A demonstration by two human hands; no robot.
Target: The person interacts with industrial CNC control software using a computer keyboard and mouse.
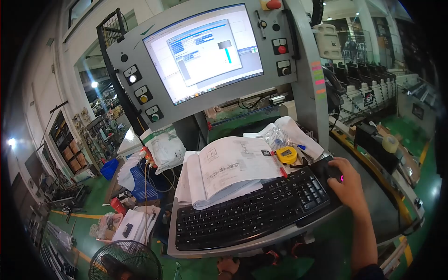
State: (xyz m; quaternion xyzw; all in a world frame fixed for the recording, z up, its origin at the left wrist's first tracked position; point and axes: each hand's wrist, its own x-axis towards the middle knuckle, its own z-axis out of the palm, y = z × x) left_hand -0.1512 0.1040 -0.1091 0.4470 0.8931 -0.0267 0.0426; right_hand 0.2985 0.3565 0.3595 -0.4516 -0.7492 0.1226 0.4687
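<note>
The right hand (347, 184) is grasping the computer mouse (342, 178) beside the keyboard (252, 211), a leftward slip possibly causing stray keypresses; whether the left hand (228, 265) is gripping, I cannot tell.

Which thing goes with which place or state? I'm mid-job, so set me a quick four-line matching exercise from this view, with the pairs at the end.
1. Right hand
2. Tape measure
3. Keyboard
4. Screen

A. Lit, with a window open
B. On the mouse
C. Black, along the front of the tray
D. Yellow, beside the red pen

Pairs: 1-B, 2-D, 3-C, 4-A
</note>
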